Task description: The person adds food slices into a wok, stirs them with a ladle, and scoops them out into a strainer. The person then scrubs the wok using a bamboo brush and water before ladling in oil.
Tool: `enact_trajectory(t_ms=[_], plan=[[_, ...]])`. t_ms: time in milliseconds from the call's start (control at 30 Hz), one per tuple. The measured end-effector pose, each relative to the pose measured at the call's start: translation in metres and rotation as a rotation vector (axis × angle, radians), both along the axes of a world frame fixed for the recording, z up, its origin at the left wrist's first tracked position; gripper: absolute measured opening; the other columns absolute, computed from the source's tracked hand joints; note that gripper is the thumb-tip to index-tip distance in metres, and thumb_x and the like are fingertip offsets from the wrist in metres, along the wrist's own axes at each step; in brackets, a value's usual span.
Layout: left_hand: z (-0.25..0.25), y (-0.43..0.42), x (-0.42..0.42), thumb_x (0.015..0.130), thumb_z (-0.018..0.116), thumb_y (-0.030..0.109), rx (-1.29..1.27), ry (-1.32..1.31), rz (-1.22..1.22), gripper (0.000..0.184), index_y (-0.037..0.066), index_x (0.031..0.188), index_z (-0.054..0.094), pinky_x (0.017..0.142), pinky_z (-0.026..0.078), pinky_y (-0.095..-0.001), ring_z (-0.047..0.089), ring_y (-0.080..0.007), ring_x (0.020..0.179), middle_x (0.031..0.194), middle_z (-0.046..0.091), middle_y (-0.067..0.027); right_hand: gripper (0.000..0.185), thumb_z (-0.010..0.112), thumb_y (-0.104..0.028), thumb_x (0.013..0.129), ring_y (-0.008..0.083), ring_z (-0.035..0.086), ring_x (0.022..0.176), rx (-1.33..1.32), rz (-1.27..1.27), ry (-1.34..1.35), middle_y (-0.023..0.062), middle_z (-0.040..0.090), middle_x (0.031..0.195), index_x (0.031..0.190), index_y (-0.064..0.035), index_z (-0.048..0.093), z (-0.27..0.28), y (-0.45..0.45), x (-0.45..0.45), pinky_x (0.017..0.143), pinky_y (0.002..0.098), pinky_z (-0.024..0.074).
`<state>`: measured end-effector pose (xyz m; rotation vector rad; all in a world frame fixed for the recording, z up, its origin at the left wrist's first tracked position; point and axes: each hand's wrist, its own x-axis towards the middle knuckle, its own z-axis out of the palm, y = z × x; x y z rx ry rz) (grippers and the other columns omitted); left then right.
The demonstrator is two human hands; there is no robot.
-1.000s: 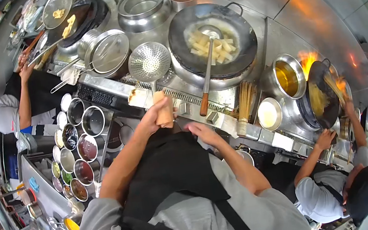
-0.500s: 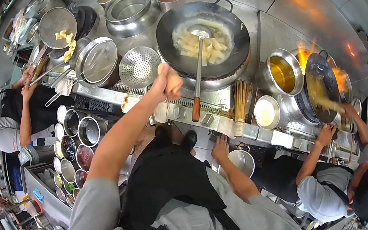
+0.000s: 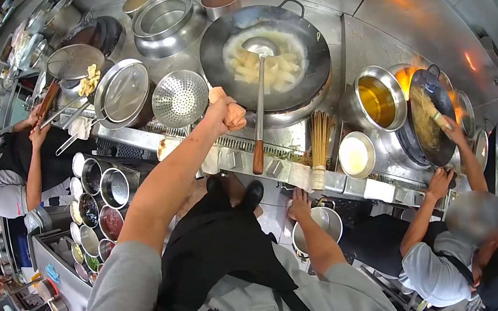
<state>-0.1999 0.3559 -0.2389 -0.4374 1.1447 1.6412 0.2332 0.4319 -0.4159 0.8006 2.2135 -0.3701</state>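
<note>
My left hand (image 3: pixel 221 114) is closed in a fist at the near left rim of a large wok (image 3: pixel 213 48). Crumpled, peach-coloured material that looks like a cloth (image 3: pixel 235 117) shows at the fist. Whether the fist also grips the wok's near handle is hidden. Pale flat pieces (image 3: pixel 284 68) lie in cloudy, steaming liquid in the wok. A ladle (image 3: pixel 261 105) rests in it, its wooden handle hanging over the near side. Lower down, my right hand (image 3: pixel 298 205) has its fingers stretched out against the stove's front edge, above a metal pot (image 3: pixel 328 221).
Left of the wok are a perforated skimmer (image 3: pixel 180 99) and a mesh strainer (image 3: pixel 122 92). A bamboo brush (image 3: pixel 321 145), a white-filled bowl (image 3: pixel 356 155) and an oil pot (image 3: pixel 381 103) stand right. Co-workers (image 3: pixel 431 257) are at both sides, one scrubbing a wok (image 3: pixel 433 118) beside flames.
The view has shifted slightly. My left fist has turned a little, showing more peach-coloured material. The right co-worker's brush has moved in their wok, and the left co-worker's strainer has lowered.
</note>
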Motion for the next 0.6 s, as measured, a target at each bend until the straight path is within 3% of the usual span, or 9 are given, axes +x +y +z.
enact_trajectory(t_ms=[33,100,167,233,300,367,400,467,600], plan=[[0.019,0.001,0.007,0.087,0.064,0.018,0.001,0.001,-0.001,0.02,0.007,0.085,0.047,0.042,0.051,-0.0488,0.055,-0.0251,0.051,0.068,0.052,-0.0082,0.071,0.044,-0.036,0.096,0.0313,0.01,0.151,0.001,-0.001,0.001,0.0142,0.009,0.164,0.155,-0.0054,0.022,0.002,0.003,-0.004,0.116,0.049,0.0274],[0.078,0.005,0.025,0.086,0.062,0.016,-0.257,0.041,-0.01,0.017,0.006,0.084,0.048,0.041,0.046,-0.047,0.054,-0.0249,0.051,0.069,0.053,-0.0089,0.072,0.049,-0.04,0.095,0.0332,0.028,0.146,-0.044,0.055,-0.061,0.0153,0.03,0.158,0.153,-0.0046,0.026,0.013,0.006,-0.019,0.111,0.0512,0.0343],[0.081,0.006,0.02,0.086,0.061,0.017,-0.214,0.022,-0.029,0.017,0.006,0.085,0.049,0.041,0.045,-0.0457,0.053,-0.0247,0.05,0.069,0.054,-0.0091,0.071,0.051,-0.047,0.096,0.0331,0.049,0.131,-0.782,-0.309,0.173,0.016,0.052,0.142,0.15,-0.0053,0.034,-0.051,0.02,-0.039,0.104,0.0496,0.0429],[0.021,0.003,-0.003,0.088,0.06,0.017,0.033,-0.082,-0.07,0.017,0.006,0.078,0.051,0.045,0.048,-0.0445,0.055,-0.0279,0.053,0.066,0.053,-0.0094,0.064,0.049,-0.052,0.098,0.0301,0.064,0.107,-1.576,-1.134,0.5,0.0159,0.065,0.121,0.141,-0.006,0.047,0.115,-0.01,-0.113,0.092,0.0438,0.0499],[0.016,0.001,-0.002,0.088,0.059,0.017,0.069,-0.048,-0.039,0.018,0.006,0.075,0.05,0.043,0.046,-0.0433,0.053,-0.0269,0.051,0.063,0.05,-0.0086,0.048,0.055,-0.045,0.098,0.021,0.064,0.084,-1.771,-1.226,0.892,0.0122,0.066,0.103,0.127,-0.0067,0.057,0.218,-0.029,-0.172,0.072,0.0342,0.0515],[0.003,0.0,0.005,0.088,0.057,0.016,0.103,-0.019,-0.016,0.019,0.007,0.073,0.049,0.042,0.044,-0.0421,0.051,-0.026,0.048,0.061,0.048,-0.0079,0.029,0.062,-0.029,0.096,0.0132,0.059,0.063,-1.11,-1.021,0.998,0.0036,0.062,0.081,0.113,-0.0062,0.058,0.236,-0.016,-0.207,0.057,0.0278,0.0487],[-0.014,0.001,0.008,0.085,0.057,0.014,0.158,-0.025,0.056,0.015,0.006,0.075,0.049,0.039,0.04,-0.0426,0.05,-0.0266,0.047,0.06,0.048,-0.01,0.025,0.067,-0.017,0.092,0.0097,0.05,0.053,-1.123,-1.014,1.154,-0.0016,0.052,0.069,0.113,-0.0063,0.058,0.252,-0.016,-0.217,0.046,0.0233,0.0412],[-0.015,0.0,0.01,0.083,0.057,0.013,0.235,-0.036,0.134,0.012,0.005,0.078,0.05,0.037,0.037,-0.0431,0.049,-0.0272,0.045,0.059,0.049,-0.0121,0.027,0.065,-0.015,0.092,0.0112,0.052,0.053,-1.358,-1.128,1.114,0.0003,0.054,0.07,0.116,-0.0054,0.057,0.294,-0.01,-0.205,0.045,0.0255,0.0421],[0.037,-0.036,0.048,0.082,0.056,0.012,0.214,-0.051,0.25,0.015,0.001,0.076,0.048,0.038,0.035,-0.043,0.046,-0.03,0.042,0.056,0.046,-0.0139,0.032,0.061,-0.007,0.083,0.0126,0.054,0.053,-0.893,-1.026,0.925,0.0047,0.057,0.072,0.114,-0.0012,0.058,0.325,0.023,-0.167,0.044,0.0255,0.0413]])
